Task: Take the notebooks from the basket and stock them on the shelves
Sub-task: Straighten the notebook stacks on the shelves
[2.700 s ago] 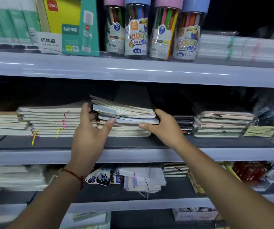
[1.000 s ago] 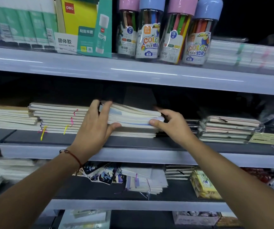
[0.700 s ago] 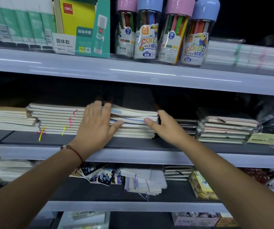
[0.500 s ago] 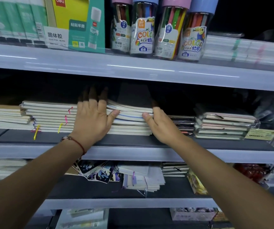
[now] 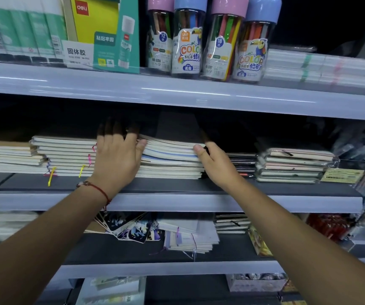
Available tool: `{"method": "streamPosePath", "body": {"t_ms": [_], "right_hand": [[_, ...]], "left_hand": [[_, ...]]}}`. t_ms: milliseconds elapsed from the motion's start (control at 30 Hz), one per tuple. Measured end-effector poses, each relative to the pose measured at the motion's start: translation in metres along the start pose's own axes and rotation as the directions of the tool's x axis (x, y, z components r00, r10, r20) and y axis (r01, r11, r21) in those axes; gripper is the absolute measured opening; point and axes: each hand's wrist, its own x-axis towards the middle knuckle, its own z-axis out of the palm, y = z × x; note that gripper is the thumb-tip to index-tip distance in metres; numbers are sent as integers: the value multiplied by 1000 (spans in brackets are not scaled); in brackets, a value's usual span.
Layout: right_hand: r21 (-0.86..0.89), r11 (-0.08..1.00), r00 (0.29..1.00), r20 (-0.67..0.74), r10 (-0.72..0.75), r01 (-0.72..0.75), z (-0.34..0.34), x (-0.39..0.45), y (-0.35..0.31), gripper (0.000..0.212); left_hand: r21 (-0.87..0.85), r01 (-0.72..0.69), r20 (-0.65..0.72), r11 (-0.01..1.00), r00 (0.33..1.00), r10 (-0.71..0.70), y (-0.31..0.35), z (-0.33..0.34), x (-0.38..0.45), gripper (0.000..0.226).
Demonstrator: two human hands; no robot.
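On the middle shelf (image 5: 177, 202): we see the notebook stack (image 5: 172, 160), its upper notebooks slightly askew, between a neighbouring stack (image 5: 64, 155) on the left and wrapped packs (image 5: 296, 165) on the right.
Left hand (image 5: 116, 159): laid over the stack's left end, thumb against its front edge, fingers straight and reaching back into shadow.
Right hand (image 5: 216, 166): at the right front corner, thumb on the top edge; fingers hidden, so we cannot tell their grip.
Handling: we judge the notebooks light, flexible and prone to sliding; best squared by their edges.
Room: we note dark clearance under the upper shelf (image 5: 177, 91); side gaps are narrow.
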Motion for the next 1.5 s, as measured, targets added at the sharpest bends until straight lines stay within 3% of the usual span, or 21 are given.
{"method": "streamPosePath", "body": {"t_ms": [167, 267, 367, 500, 600, 667, 767, 900, 1133, 1267, 1500], "right_hand": [[142, 990, 997, -71, 6, 4, 17, -17, 1, 24], [299, 954, 996, -83, 14, 11, 14, -15, 11, 9], [416, 908, 997, -48, 63, -37, 2, -6, 15, 17], [315, 949, 987, -139, 78, -31, 7, -4, 13, 9], [219, 975, 980, -183, 80, -39, 16, -10, 11, 12], [259, 964, 981, -167, 103, -57, 24, -16, 1, 16], [419, 896, 966, -134, 222, -148, 36, -18, -10, 57], [228, 971, 951, -279, 134, -70, 40, -12, -9, 34], [225, 971, 994, -59, 97, -82, 23, -10, 7, 49], [14, 998, 988, -139, 64, -63, 20, -8, 11, 37], [159, 987, 994, -95, 46, -30, 21, -15, 8, 38]], "left_hand": [[-96, 1, -19, 995, 1000, -3, 0, -8, -11, 62], [-175, 31, -1, 984, 1000, -31, 0, -9, -14, 50], [-199, 45, -7, 979, 999, -47, -1, -9, -12, 39], [-139, 51, -25, 989, 998, -54, 3, -2, -13, 42], [-95, 25, -26, 995, 999, -28, 6, 3, -17, 58], [-98, -30, -16, 995, 999, 28, 10, 4, -20, 68], [-77, -153, -3, 985, 988, 154, 15, 10, -23, 77], [13, -182, 40, 983, 983, 182, 13, 18, -21, 78], [-32, -164, -52, 986, 985, 162, 14, 7, -16, 67], [-29, -114, 15, 993, 993, 115, 13, 3, -4, 67], [35, -246, -47, 969, 968, 247, 7, 6, -13, 74]]}}
